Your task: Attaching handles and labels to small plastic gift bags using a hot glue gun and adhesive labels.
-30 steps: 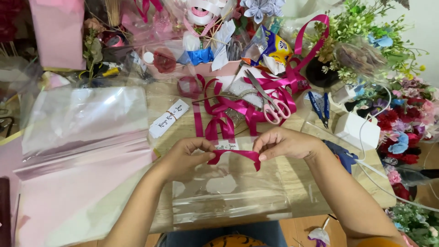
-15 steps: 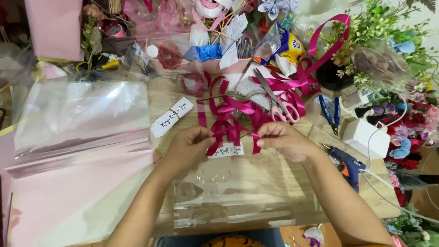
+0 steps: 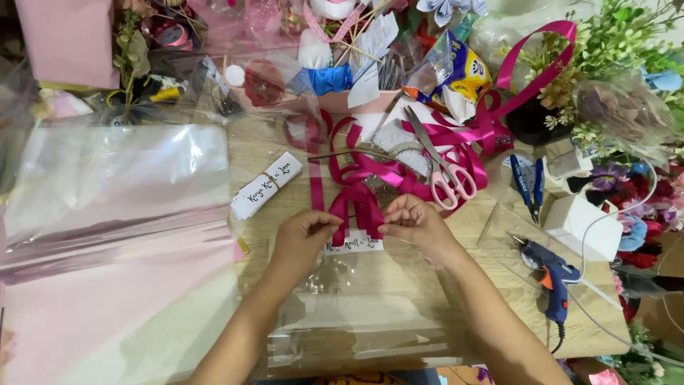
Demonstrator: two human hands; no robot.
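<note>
Magenta ribbon (image 3: 358, 203) sits mid-table on the clear cellophane bag (image 3: 356, 314), just above a white label strip (image 3: 354, 244) — I see my left hand (image 3: 303, 239) and right hand (image 3: 413, 222) both pinching its loops, fingers closed on the ribbon from either side. Pink-handled scissors (image 3: 445, 171) lie just beyond the right hand; blue glue gun (image 3: 550, 274) well off right — wooden table (image 3: 491, 228) underneath.

Both hands close together, fingers pinched
Left hand (image 3: 305, 229) and right hand (image 3: 412, 218) curl inward, forearms converging
</note>
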